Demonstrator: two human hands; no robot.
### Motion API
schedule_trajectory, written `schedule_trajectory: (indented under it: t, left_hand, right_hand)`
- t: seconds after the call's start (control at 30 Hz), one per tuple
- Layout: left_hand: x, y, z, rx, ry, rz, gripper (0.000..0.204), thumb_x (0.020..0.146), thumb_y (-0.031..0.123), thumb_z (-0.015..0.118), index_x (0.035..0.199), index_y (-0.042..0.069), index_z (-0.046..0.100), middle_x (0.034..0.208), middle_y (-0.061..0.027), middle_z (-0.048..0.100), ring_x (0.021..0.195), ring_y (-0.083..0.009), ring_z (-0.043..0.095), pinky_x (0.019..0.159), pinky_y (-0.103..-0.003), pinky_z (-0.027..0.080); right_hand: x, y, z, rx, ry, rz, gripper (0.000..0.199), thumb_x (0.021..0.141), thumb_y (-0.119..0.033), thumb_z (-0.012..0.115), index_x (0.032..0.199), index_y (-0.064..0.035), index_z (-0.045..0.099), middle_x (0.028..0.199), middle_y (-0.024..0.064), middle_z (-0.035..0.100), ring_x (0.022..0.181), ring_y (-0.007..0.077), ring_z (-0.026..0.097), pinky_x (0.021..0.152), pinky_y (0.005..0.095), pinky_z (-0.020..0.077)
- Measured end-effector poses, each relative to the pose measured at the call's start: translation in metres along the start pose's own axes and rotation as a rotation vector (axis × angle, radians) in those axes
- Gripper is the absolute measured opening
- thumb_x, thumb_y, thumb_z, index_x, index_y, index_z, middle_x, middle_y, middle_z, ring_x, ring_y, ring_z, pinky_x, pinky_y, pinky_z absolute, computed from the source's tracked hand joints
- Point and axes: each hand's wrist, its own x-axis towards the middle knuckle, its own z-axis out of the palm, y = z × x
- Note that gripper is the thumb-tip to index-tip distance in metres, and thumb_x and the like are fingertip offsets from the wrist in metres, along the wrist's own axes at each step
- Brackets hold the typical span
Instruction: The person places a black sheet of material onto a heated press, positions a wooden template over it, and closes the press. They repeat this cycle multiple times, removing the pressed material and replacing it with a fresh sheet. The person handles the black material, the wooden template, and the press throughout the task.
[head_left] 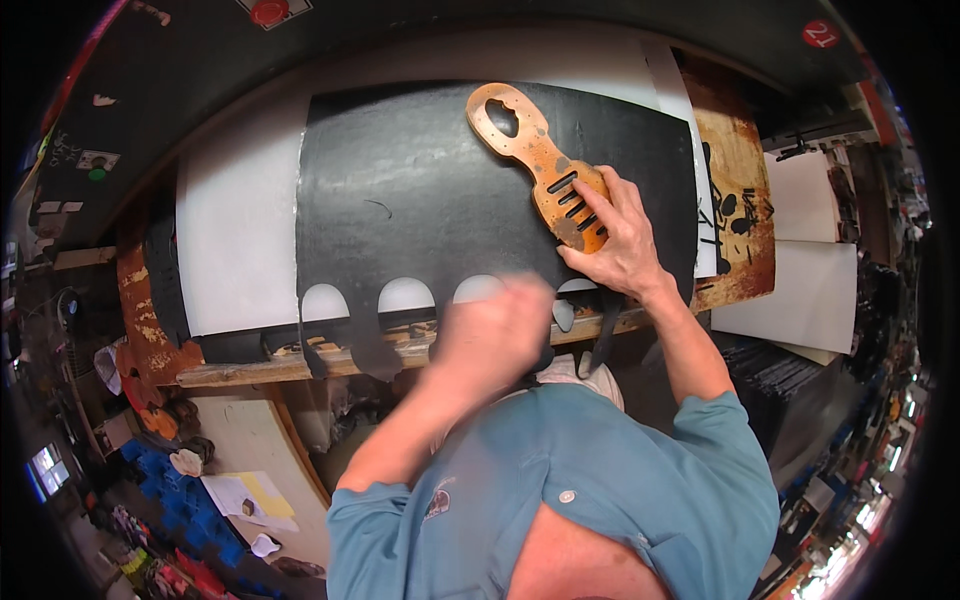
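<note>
My right hand is closed around the lower end of an orange, sole-shaped cutting die. Several slots run across the die's lower half, and an oval opening pierces its upper end. It rests on a black sheet that looks like rubber or leather. Rounded notches line the sheet's near edge, with strips of it hanging between them. My left hand is over that edge near the middle, smeared by motion, so its fingers and anything in them cannot be made out.
Under the sheet lies a white board on a worn worktable with a wooden front edge. A dark machine beam spans the back, bearing a red button and a green button. Pale sheets sit at right; blue pieces lie lower left.
</note>
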Motion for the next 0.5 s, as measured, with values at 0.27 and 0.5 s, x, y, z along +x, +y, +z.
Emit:
schedule_trajectory:
  t: [0.27, 0.5]
  left_hand:
    - [0.018, -0.152, -0.154, 0.735, 0.687, -0.324, 0.037, 0.099, 0.026, 0.077, 0.117, -0.004, 0.068, 0.108, -0.0245, 0.071, 0.095, -0.0399, 0.069, 0.084, -0.049, 0.055]
    - [-0.020, -0.157, -0.165, 0.315, 0.741, -0.465, 0.031, 0.102, 0.023, 0.077, 0.089, -0.003, 0.066, 0.069, -0.0069, 0.058, 0.067, -0.0138, 0.048, 0.065, -0.033, 0.048]
  right_hand:
    - [0.001, 0.009, -0.001, -0.028, -0.003, -0.033, 0.084, 0.064, -0.026, 0.090, 0.140, -0.0001, 0.066, 0.149, 0.0285, 0.051, 0.126, 0.0440, 0.057, 0.105, 0.0502, 0.0539]
    - [0.011, 0.000, 0.003, -0.024, -0.046, -0.069, 0.087, 0.065, -0.031, 0.090, 0.143, -0.0027, 0.064, 0.149, 0.0279, 0.052, 0.125, 0.0455, 0.057, 0.106, 0.0519, 0.0546]
